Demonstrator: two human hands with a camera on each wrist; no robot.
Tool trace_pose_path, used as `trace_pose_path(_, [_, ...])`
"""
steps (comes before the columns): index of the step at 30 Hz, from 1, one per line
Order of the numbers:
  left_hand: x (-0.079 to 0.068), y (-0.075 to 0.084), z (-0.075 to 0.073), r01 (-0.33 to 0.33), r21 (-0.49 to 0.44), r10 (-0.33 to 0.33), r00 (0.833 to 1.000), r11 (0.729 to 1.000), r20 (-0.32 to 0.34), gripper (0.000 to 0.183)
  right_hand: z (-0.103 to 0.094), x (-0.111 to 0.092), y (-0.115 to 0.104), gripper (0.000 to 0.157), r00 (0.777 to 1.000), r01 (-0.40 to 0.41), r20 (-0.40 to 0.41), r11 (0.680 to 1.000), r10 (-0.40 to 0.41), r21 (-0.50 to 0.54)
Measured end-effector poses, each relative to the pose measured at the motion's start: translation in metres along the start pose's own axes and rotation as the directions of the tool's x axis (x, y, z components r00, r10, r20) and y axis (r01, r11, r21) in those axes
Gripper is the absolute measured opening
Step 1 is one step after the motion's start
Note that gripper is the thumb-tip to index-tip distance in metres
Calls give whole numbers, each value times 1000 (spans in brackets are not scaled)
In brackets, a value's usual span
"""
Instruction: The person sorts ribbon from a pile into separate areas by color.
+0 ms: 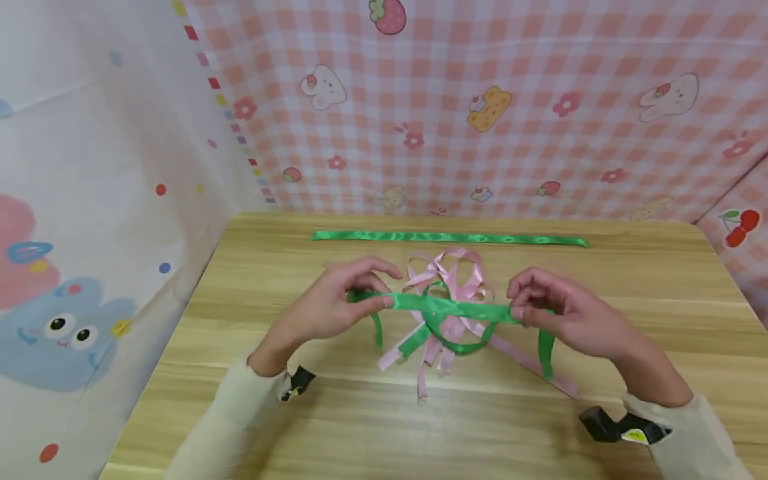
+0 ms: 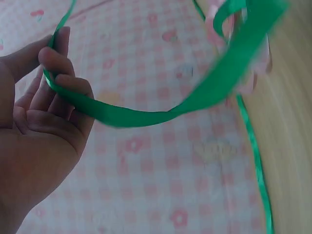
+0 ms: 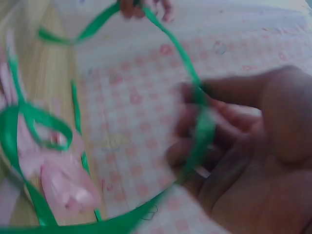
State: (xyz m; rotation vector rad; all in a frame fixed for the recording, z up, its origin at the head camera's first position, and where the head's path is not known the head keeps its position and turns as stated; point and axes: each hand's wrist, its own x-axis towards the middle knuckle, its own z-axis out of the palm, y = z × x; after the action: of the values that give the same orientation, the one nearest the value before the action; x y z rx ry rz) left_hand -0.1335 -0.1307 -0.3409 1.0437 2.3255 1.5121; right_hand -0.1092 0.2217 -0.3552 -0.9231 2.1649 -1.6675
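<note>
In the head view my left hand (image 1: 330,303) pinches a green satin ribbon (image 1: 414,302) between thumb and fingers. Farther along the same ribbon, my right hand (image 1: 570,317) pinches it too, so the stretch between the hands runs nearly straight. Loose ends hang outside both hands. Behind and below it lies a looped pink ribbon bow (image 1: 471,263) with several tails spread toward me. A green ribbon loop (image 1: 462,349) lies on the bow, its upper part partly hidden by the held ribbon. The left wrist view shows the ribbon (image 2: 136,118) curving away from the fingers.
Another green ribbon (image 1: 444,237) lies flat and straight along the back of the wooden table (image 1: 360,427). Beyond the table hangs a pink checked cloth (image 1: 372,120), with a white patterned cloth (image 1: 108,167) at the left. Wrist cameras are strapped over both sleeves.
</note>
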Motion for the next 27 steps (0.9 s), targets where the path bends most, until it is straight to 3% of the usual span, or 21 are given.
trace_pose_path(2, [5, 0, 9, -8, -37, 10, 999, 999, 49, 34, 6, 1, 2, 22, 998, -53, 33, 995, 56, -82])
trace_pose_path(4, [11, 1, 22, -22, -75, 29, 994, 997, 101, 37, 17, 6, 6, 27, 996, -67, 55, 993, 73, -99])
trace_pose_path(8, [22, 0, 46, -49, -141, 73, 983, 989, 170, 40, 45, 20, 13, 31, 998, -7, 61, 1000, 5, 28])
trace_pose_path(11, [25, 2, 54, -61, -162, 90, 981, 985, 173, 40, 58, 26, 16, 25, 997, 63, 28, 986, -68, 153])
trace_pose_path(13, [23, 3, 53, -55, -156, 80, 983, 986, 162, 39, 61, 26, 16, 20, 995, 100, -8, 973, -101, 207])
trace_pose_path(17, [14, 2, 42, -12, -133, 31, 990, 991, 141, 38, 52, 20, 11, 17, 995, 98, -59, 965, -86, 242])
trace_pose_path(27, [-17, -6, 3, 129, -127, -123, 991, 984, 48, 27, 17, -6, 0, 26, 992, 78, -112, 987, -63, 140])
